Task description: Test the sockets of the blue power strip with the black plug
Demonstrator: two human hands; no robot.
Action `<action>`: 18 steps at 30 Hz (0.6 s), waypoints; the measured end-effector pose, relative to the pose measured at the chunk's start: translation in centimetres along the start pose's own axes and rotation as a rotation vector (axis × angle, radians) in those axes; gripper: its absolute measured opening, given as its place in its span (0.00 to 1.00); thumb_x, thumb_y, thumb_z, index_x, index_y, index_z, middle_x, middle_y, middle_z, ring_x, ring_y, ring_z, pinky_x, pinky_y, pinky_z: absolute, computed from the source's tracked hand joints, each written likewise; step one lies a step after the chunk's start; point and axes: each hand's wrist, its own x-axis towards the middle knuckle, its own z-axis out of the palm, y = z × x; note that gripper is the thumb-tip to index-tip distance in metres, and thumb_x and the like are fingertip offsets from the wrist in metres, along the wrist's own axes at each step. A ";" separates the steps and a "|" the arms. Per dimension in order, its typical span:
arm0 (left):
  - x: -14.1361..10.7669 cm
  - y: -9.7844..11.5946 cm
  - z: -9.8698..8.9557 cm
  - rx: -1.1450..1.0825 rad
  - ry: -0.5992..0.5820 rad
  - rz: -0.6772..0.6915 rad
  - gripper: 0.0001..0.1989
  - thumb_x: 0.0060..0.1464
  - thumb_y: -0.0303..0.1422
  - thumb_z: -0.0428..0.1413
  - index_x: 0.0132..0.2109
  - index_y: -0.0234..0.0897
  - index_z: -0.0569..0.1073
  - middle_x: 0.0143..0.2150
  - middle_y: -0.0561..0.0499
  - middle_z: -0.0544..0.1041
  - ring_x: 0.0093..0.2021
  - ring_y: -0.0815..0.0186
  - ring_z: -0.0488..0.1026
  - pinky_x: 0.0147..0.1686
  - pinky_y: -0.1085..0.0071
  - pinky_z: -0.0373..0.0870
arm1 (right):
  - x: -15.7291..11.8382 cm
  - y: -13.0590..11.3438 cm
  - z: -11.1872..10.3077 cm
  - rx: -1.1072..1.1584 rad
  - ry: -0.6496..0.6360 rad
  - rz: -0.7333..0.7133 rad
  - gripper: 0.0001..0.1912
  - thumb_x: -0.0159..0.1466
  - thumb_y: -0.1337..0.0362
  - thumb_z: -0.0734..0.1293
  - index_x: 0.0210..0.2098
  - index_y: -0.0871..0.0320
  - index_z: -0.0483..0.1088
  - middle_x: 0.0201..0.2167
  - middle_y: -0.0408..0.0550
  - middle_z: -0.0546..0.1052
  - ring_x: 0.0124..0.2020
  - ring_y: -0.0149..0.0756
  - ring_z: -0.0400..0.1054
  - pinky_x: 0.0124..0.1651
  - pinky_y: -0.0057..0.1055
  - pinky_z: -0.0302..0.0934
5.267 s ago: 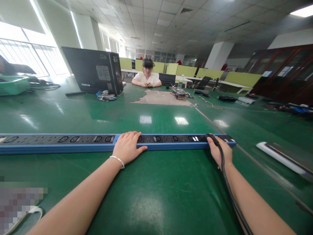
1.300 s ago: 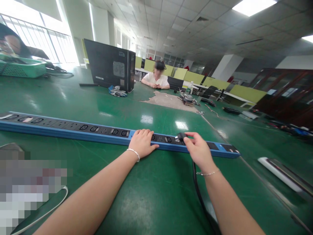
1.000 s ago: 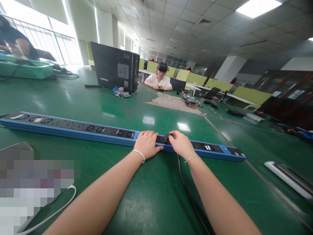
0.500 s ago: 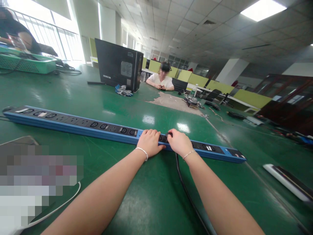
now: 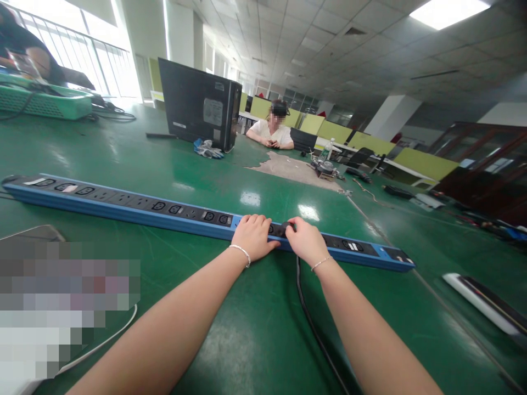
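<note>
A long blue and black power strip [image 5: 123, 211] lies slantwise across the green table, with rows of sockets along its top. My left hand [image 5: 253, 236] is wrapped over the strip near its middle, fingers on the far side and thumb on the near side. Just right of it, my right hand [image 5: 304, 238] pinches a black plug [image 5: 287, 226] at a socket on the strip. From under that hand a black cable [image 5: 307, 312] runs down toward the bottom edge. How deep the plug sits is hidden by my fingers.
Behind the strip stand a black computer case [image 5: 193, 104] and gloves [image 5: 208, 149]. A green basket [image 5: 61, 104] is at the far left, a laptop-like object [image 5: 37, 235] near left, and a white and black device [image 5: 481, 302] at right. A person [image 5: 272, 131] sits across the table.
Slightly more of the black plug shows beside my right hand, whose fingers have shifted a little to the right. My left hand keeps its hold on the strip.
</note>
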 end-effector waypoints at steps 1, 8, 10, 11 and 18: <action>0.0 0.0 0.0 0.002 -0.002 -0.004 0.28 0.48 0.50 0.53 0.50 0.37 0.67 0.47 0.44 0.72 0.50 0.56 0.65 0.51 0.61 0.55 | -0.2 -0.2 0.1 -0.031 -0.001 -0.003 0.18 0.61 0.61 0.55 0.47 0.56 0.68 0.38 0.51 0.76 0.39 0.39 0.70 0.41 0.30 0.59; -0.1 0.0 0.1 0.003 -0.017 -0.009 0.27 0.49 0.48 0.52 0.52 0.36 0.66 0.49 0.43 0.71 0.51 0.55 0.64 0.52 0.60 0.54 | -0.5 -0.5 0.7 -0.036 -0.001 -0.020 0.18 0.61 0.60 0.55 0.47 0.55 0.67 0.36 0.50 0.76 0.38 0.39 0.71 0.40 0.31 0.59; -0.1 -0.1 0.1 0.003 -0.007 0.003 0.27 0.49 0.48 0.51 0.52 0.36 0.66 0.48 0.42 0.71 0.51 0.55 0.64 0.51 0.60 0.54 | -0.5 -0.3 0.8 -0.034 0.007 -0.016 0.18 0.61 0.60 0.55 0.47 0.54 0.66 0.36 0.50 0.76 0.37 0.40 0.71 0.39 0.31 0.59; -0.1 -0.1 0.1 0.003 -0.002 0.009 0.27 0.49 0.48 0.51 0.52 0.35 0.66 0.48 0.42 0.71 0.50 0.55 0.64 0.51 0.60 0.54 | -0.4 -0.2 0.9 -0.032 0.002 -0.017 0.17 0.61 0.60 0.55 0.46 0.54 0.67 0.36 0.50 0.77 0.37 0.40 0.71 0.39 0.31 0.59; -0.2 0.1 0.0 0.021 -0.016 -0.010 0.28 0.50 0.48 0.51 0.53 0.36 0.65 0.49 0.42 0.71 0.51 0.55 0.64 0.52 0.60 0.54 | 0.1 -0.1 0.7 0.017 -0.025 -0.027 0.16 0.61 0.60 0.56 0.46 0.54 0.67 0.37 0.49 0.77 0.38 0.38 0.70 0.40 0.29 0.59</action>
